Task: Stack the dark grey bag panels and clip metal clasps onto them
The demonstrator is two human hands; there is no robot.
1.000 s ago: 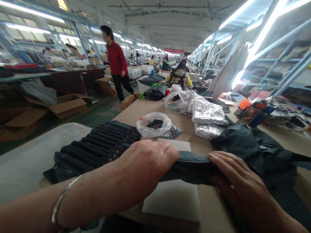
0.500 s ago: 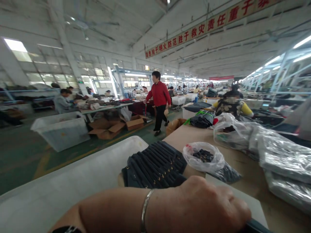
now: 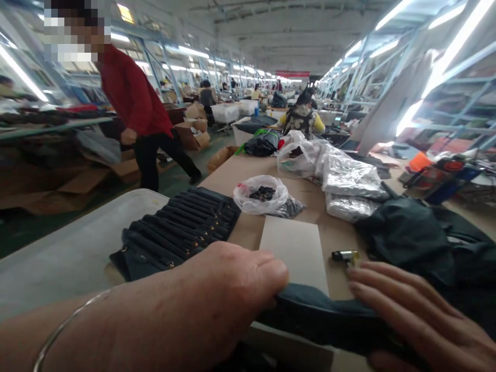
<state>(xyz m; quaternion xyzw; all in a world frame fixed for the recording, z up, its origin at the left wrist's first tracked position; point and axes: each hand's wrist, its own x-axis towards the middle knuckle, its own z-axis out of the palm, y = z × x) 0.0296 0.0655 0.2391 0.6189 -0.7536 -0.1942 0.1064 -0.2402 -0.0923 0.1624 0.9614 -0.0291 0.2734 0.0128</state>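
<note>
Since 0.5 s ago, view swung back down to bench point(image 3: 248, 170); right hand point(image 3: 418, 315) is seen again, and person in red point(image 3: 134, 98) has come nearer on the left.

Dark fabric strip point(image 3: 329, 320) is held at near bench edge, over grey card point(image 3: 294, 250): left hand point(image 3: 228, 294) is closed on its end, fingers curled; right hand laid flat on it, fingers pressed together. Lighter point(image 3: 344, 255) lies just beyond; stacked dark pieces point(image 3: 182, 230) to the left; clear bag point(image 3: 261, 196) behind.

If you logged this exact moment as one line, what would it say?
left hand: gripping dark fabric strip | right hand: flat on strip | nearby: grey card, lighter, stacked dark pieces
</note>
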